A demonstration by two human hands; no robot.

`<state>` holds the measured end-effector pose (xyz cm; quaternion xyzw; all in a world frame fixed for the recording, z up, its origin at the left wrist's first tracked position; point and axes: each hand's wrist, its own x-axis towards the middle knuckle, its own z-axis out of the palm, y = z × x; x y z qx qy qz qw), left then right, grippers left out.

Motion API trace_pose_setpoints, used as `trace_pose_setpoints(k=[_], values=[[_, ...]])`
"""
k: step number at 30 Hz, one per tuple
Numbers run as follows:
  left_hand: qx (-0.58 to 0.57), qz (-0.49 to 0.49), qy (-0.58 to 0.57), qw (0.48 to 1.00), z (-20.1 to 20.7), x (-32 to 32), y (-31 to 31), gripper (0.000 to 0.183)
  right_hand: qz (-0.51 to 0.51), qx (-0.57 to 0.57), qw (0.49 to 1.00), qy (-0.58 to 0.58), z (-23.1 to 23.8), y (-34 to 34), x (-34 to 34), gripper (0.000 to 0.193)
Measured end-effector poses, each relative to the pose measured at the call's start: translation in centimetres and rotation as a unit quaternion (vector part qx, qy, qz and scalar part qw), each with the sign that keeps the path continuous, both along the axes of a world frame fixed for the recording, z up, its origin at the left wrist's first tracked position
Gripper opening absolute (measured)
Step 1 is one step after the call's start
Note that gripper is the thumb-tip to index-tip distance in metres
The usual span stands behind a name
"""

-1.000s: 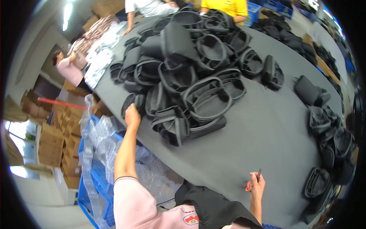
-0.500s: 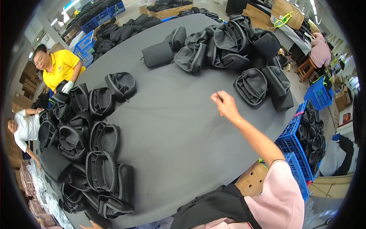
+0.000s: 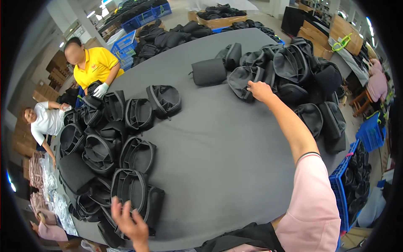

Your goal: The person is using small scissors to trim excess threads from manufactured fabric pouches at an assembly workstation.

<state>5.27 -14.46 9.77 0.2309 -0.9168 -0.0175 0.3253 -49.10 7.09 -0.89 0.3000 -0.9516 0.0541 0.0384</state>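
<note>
At the far side of the grey table [image 3: 210,168], my right hand [image 3: 259,90] is closed on the rim of an open black zip case [image 3: 240,82]. This case lies at the left front of a heap of similar black cases [image 3: 290,65]. Whether a small tool is also in that hand is hidden. My left hand [image 3: 130,221] is raised near the table's front left, fingers apart and holding nothing. Close beside it lies an open black case with inner dividers [image 3: 130,187], part of a second group along the left edge.
A person in a yellow shirt [image 3: 94,67] and one in a white shirt [image 3: 48,119] stand at the left edge. Blue crates [image 3: 336,185] filled with black cases are at the right. More cases [image 3: 168,40] are heaped beyond the far edge.
My right hand has reached forward from over the bare table and taken hold of a case's rim. My left hand has risen into view from the lower edge. The view has shifted.
</note>
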Motion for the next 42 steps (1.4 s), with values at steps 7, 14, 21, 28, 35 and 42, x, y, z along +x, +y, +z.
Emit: trace_pose_setpoints(k=[7,14,21,28,35,42], values=[[0.032,-0.235,0.005,0.972,-3.8,-12.1,4.7,0.027,0.229,-0.119,0.957,-0.136,3.5,0.7,9.9,0.020],[0.137,-0.194,-0.268,0.934,-10.6,-12.6,11.1,0.039,0.304,-0.168,0.904,-0.251,-0.7,2.8,24.1,0.008],[0.284,-0.102,-0.297,0.906,-14.2,-10.3,11.7,0.044,-0.106,-0.612,0.659,-0.425,-4.1,3.8,33.2,0.019],[0.443,-0.032,-0.104,0.890,-11.6,-8.8,10.6,0.038,-0.104,-0.583,0.535,-0.603,-3.0,2.1,40.7,0.021],[0.547,-0.018,-0.007,0.837,-12.2,-5.2,13.0,0.038,-0.100,-0.555,0.576,-0.591,-2.1,2.2,41.8,0.013],[0.602,-0.034,-0.005,0.798,-12.2,-3.4,14.0,0.041,-0.086,-0.543,0.604,-0.577,-2.2,3.3,43.1,0.009]])
